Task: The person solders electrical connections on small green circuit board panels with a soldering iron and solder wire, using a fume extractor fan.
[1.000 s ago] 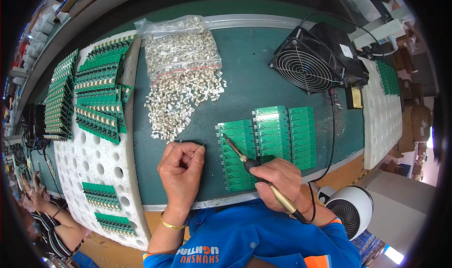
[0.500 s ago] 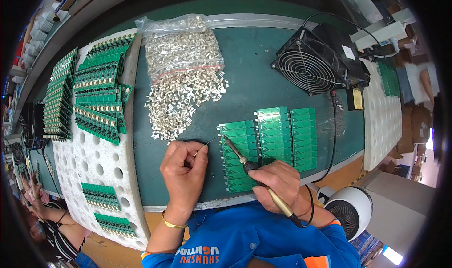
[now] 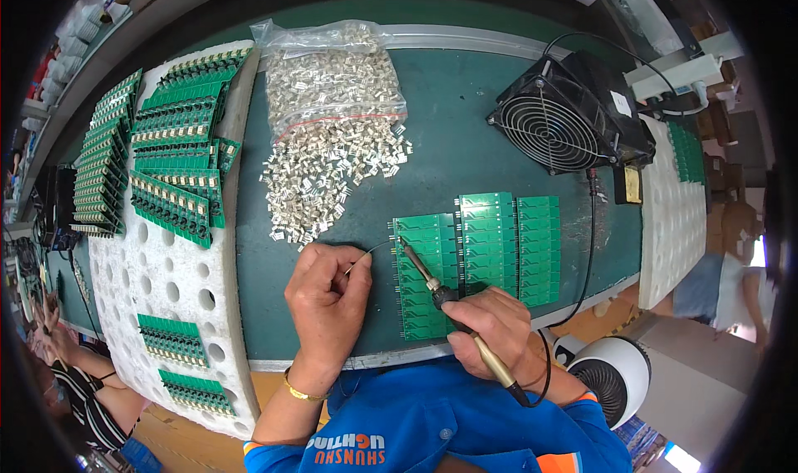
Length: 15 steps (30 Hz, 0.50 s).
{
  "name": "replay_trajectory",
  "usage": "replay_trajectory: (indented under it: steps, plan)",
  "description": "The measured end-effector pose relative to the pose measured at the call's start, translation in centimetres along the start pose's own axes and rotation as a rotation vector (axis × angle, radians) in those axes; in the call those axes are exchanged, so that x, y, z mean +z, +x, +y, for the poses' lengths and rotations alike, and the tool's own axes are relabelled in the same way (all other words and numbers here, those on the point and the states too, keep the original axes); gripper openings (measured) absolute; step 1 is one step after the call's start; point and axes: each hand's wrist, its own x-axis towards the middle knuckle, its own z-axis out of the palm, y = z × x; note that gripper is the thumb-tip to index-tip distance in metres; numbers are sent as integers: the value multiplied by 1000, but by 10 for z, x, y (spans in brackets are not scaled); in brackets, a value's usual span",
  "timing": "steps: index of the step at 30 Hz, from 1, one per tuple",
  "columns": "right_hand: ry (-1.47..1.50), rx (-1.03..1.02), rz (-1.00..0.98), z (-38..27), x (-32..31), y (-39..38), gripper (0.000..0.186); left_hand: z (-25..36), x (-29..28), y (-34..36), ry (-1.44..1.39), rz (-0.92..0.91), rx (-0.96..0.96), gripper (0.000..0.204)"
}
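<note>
My right hand (image 3: 492,330) is wrapped round a soldering iron (image 3: 443,294), whose tip rests at the upper left of the leftmost green circuit board panel (image 3: 426,278). Pinched in my left hand (image 3: 330,294) is a thin solder wire (image 3: 378,247); its free end reaches toward the iron's tip. Whether wire and tip touch is too small to tell. Two more circuit board panels (image 3: 487,244) (image 3: 539,253) lie to the right of the first, with pins along their edges. Above my left hand spreads a pile of small white connectors (image 3: 307,190), spilling from a clear plastic bag (image 3: 332,82).
A black fume fan (image 3: 553,128) stands at the back right, with a yellow sponge (image 3: 630,185) beside it. White foam boards (image 3: 179,265) (image 3: 669,224) flank the mat; the left one carries stacked circuit boards (image 3: 170,145). A white round fan (image 3: 613,377) sits at lower right. Another person's hand (image 3: 58,332) shows far left.
The whole view has shifted slightly. Both hands keep nearly the same hold, with the iron's tip still at the upper left of the same panel.
</note>
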Motion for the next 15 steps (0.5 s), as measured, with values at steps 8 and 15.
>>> replay_trajectory:
  steps: [8, 15]
  plan:
    - [24, 27, -15, -2, -2, 2, 32, 0, 1, 0, 13, 5, 7, 7]
    - [8, 9, -13, -1, -1, 0, 34, -2, 4, 1, 38, 12, 56, 7]
